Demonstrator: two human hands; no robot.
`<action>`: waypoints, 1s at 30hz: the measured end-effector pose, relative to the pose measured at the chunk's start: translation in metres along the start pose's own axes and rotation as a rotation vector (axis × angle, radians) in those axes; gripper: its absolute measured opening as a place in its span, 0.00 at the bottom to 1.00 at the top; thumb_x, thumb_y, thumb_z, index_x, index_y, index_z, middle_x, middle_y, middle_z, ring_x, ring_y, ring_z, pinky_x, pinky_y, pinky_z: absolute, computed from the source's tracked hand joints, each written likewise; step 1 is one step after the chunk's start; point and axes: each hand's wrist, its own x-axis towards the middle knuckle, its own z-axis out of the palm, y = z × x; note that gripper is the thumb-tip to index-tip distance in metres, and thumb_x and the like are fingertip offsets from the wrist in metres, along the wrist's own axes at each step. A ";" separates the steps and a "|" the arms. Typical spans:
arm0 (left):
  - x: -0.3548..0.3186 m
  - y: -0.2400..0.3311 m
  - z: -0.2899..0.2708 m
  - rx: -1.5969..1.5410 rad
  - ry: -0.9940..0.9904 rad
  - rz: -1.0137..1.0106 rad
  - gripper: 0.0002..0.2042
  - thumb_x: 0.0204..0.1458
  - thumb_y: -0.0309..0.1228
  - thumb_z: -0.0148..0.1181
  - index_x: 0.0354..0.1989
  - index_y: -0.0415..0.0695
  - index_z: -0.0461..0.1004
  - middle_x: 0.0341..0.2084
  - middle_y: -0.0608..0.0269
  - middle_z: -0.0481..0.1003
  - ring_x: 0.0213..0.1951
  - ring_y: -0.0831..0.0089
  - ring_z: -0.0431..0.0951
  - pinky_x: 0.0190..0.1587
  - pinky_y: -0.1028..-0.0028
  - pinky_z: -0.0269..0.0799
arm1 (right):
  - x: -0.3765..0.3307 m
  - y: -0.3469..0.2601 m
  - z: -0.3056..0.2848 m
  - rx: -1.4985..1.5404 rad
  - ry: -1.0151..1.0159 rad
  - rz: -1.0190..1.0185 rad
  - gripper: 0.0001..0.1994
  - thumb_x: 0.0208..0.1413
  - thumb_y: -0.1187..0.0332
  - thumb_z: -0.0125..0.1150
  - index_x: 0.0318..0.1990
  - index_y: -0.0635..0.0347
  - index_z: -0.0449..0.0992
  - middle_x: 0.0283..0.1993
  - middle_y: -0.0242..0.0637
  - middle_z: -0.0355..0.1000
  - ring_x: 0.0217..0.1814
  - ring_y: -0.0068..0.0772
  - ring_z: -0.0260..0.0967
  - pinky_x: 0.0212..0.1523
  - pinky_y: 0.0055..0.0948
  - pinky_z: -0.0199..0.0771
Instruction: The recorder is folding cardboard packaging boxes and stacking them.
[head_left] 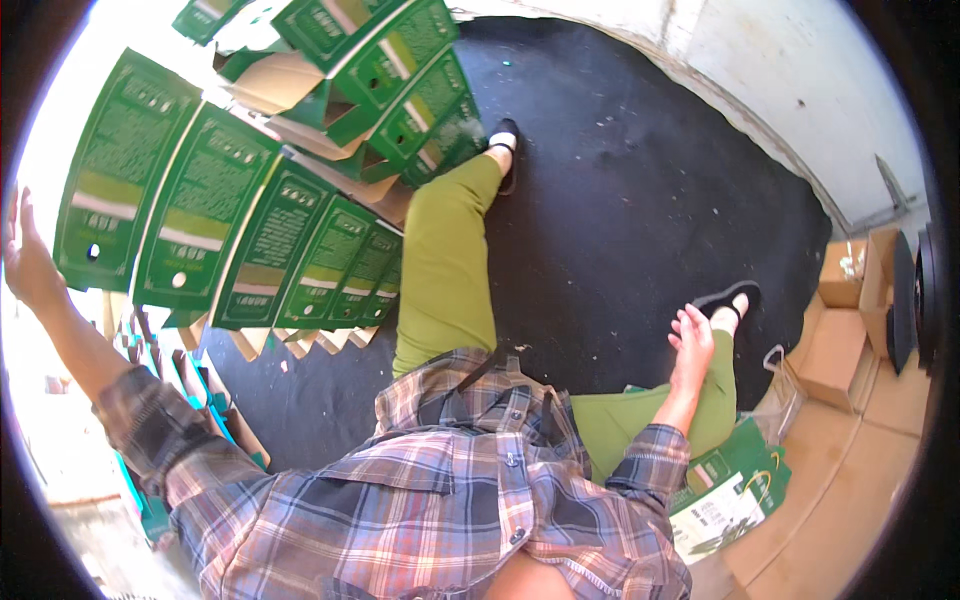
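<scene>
My left hand (32, 257) is at the far left with its fingers stretched out. It is beside the edge of the end box (125, 170) in a row of green printed cardboard boxes; whether it touches that box I cannot tell. More green boxes (262, 225) continue the row toward my left leg, with brown flaps showing along their near edge. My right hand (690, 347) hangs over my right lower leg, fingers loosely bent and partly apart, holding nothing that I can see.
Another stack of green boxes (400, 75) stands behind the row. Dark matting (620, 220) covers the floor. At right are opened brown cartons (838, 345) and green paper bags (735, 490). Teal-edged cartons (215, 400) stand at lower left. A white wall (800, 90) bounds the far right.
</scene>
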 end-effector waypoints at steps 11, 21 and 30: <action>-0.336 0.328 0.249 -0.552 -0.964 0.645 0.14 0.45 0.24 0.63 0.42 0.42 0.76 0.41 0.55 0.75 0.46 0.55 0.74 0.50 0.61 0.68 | -0.035 -0.023 -0.056 0.221 0.297 -0.278 0.11 0.62 0.72 0.54 0.49 0.64 0.74 0.41 0.35 0.76 0.40 0.22 0.73 0.40 0.22 0.74; -0.492 0.342 0.322 -0.779 -1.484 0.700 0.14 0.45 0.25 0.63 0.43 0.42 0.76 0.37 0.54 0.75 0.41 0.53 0.76 0.43 0.61 0.72 | -0.130 0.054 -0.185 0.243 0.838 -0.062 0.11 0.61 0.68 0.55 0.49 0.60 0.74 0.43 0.34 0.76 0.39 0.23 0.72 0.39 0.23 0.73; -0.513 0.345 0.339 -0.675 -1.671 0.683 0.17 0.45 0.25 0.63 0.46 0.42 0.76 0.35 0.54 0.75 0.39 0.58 0.77 0.42 0.64 0.73 | -0.196 0.238 -0.162 1.170 0.893 0.439 0.20 0.61 0.56 0.54 0.53 0.60 0.66 0.52 0.42 0.71 0.48 0.38 0.72 0.40 0.38 0.75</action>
